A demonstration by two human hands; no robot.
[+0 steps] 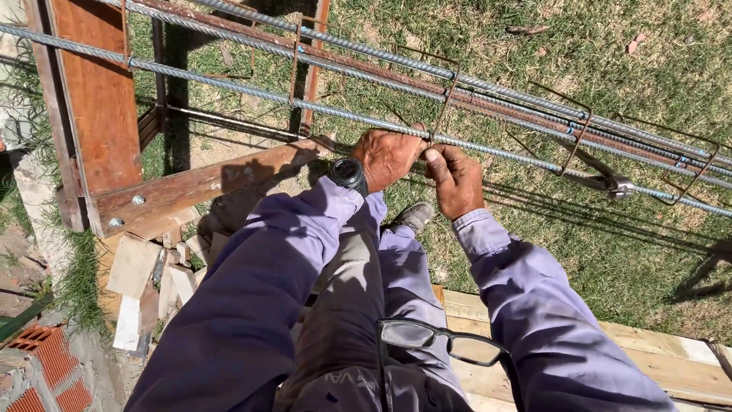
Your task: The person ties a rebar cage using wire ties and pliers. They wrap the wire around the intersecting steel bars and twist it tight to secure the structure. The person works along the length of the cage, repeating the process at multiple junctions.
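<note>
Head view, looking straight down, and on the far left a red-brown wooden frame point(99, 107) stands upright, its slanted brace point(206, 183) running toward the middle with scrap boards point(145, 282) piled at its foot and red brick point(46, 366) in the corner. Across the top runs the rebar cage point(343, 114), long ribbed bars sloping down to the right, tied at intervals by thin rusty stirrups point(446, 99); it rests on the frame at its left end, and open grass point(610, 229) lies beneath, plenty of room below and to the right. Now the left hand point(387, 156), black watch point(348, 174) on the wrist, is curled over the nearest bar, fingers closed around it right at a stirrup. The right hand point(456, 181) sits just beside it, touching, thumb up against the same bar and fingers pinched at that joint; whether it holds wire I cannot tell. Both sleeves are pale purple. Further right, a metal tool point(610, 185) hangs on the bar. Glasses point(442, 343) dangle at the chest, pale planks point(671, 366) bottom right.
</note>
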